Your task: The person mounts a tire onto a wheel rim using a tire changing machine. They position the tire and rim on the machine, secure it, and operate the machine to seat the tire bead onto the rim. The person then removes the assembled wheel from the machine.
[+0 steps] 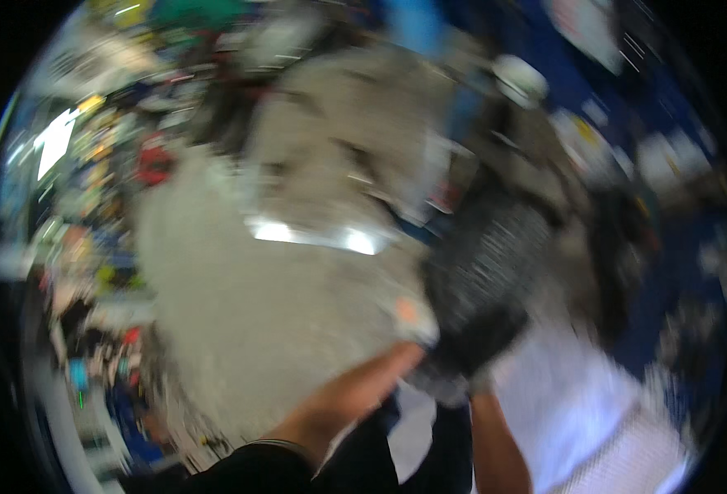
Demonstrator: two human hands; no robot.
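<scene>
Two hands on blurred cloth

The picture is heavily smeared by motion, so only coarse shapes can be read. Nearest, at the lower edge, the left forearm comes up in a dark sleeve, and the left hand (355,395) reaches up and to the right. Its fingertips end at the near corner of a big pale grey cloth (248,305), where a small orange spot shows; whether the fingers pinch that corner or only touch it I cannot tell. Just to its right the right forearm rises bare and nearly upright. The right hand (470,346) is wrapped in something dark, a glove or the fabric itself, and appears closed around the lower end of a dark speckled cloth (491,255); the blur keeps this from being sure.

The two hands sit close together, almost touching, with the dark cloth directly above the right hand, which is the nearer to it. Its long axis runs from the hands up and slightly right, away from the person. The grey cloth spreads left and upward from the left hand, a bright band of glare across its far part.

To the right lies a white surface (577,403). Farther off are colourful clutter at left and blue areas at upper right, too blurred to name
</scene>
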